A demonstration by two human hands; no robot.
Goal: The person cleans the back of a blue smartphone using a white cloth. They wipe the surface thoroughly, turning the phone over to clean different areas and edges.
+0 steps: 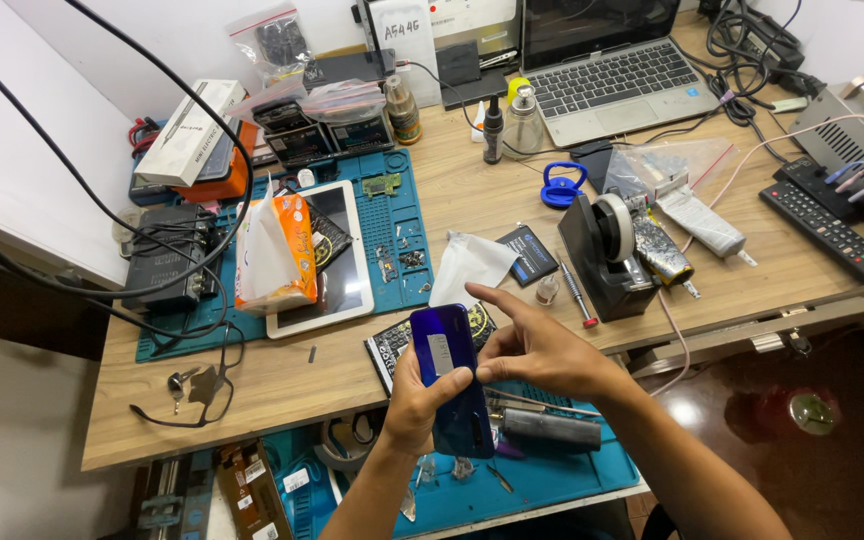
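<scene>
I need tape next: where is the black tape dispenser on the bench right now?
In the head view, the black tape dispenser stands right of centre on the wooden desk, just beyond the right hand, between a red-tipped screwdriver and a silver tube.

The left hand (414, 400) grips a blue phone (450, 380) upright while the right hand (542, 352) touches its edge.
</scene>
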